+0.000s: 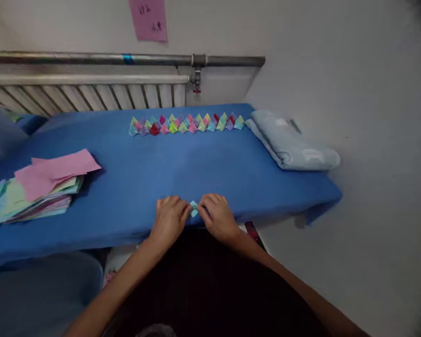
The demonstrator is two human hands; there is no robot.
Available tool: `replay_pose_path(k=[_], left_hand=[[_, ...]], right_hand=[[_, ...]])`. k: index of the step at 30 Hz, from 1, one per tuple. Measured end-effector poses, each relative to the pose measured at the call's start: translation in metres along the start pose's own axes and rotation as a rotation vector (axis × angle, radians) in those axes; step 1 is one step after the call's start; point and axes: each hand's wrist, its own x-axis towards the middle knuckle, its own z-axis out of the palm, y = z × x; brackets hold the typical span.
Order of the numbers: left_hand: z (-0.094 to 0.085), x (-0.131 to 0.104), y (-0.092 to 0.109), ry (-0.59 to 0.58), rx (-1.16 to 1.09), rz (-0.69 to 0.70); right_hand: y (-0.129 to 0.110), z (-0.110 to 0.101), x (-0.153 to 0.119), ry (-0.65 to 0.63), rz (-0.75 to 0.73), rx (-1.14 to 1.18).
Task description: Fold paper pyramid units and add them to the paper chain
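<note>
Blue cloth (136, 173) stretches before a pale wall (365, 107). At left lies a stack of coloured paper (52, 175), then rows of folded paper pieces (182, 128) toward the back; nearer the front, the left hand (170, 216) pinches a small pale-blue paper (194, 208), the right hand (218, 215) its other side; a folded blanket (298, 145) lies rightward.

- Lower centre: the left hand's grip (170, 217) and right hand's grip (219, 217) pinch a small pale-blue paper (194, 209) between them, above a blue cloth (136, 171).
- Upper centre: close rows of multicoloured folded pieces (173, 127).
- Left: stacked paper sheets (49, 180), pink uppermost.
- Right: a folded blanket (294, 142).
- Upper left: a radiator (87, 97) beneath a pipe (87, 58).
</note>
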Motion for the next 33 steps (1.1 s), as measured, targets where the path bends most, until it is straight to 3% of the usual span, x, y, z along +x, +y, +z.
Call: replay_pose_path(k=[16, 24, 33], left_hand=[[-0.015, 0.019, 0.018, -0.185, -0.003, -0.245], [-0.020, 0.024, 0.015, -0.248, -0.058, -0.293], [-0.023, 0.030, 0.015, -0.337, 0.011, -0.255]], right_hand=[[-0.004, -0.003, 0.010, 0.000, 0.086, -0.023], [-0.005, -0.003, 0.014, -0.017, 0.126, -0.043], [-0.002, -0.005, 0.017, -0.041, 0.182, -0.004]])
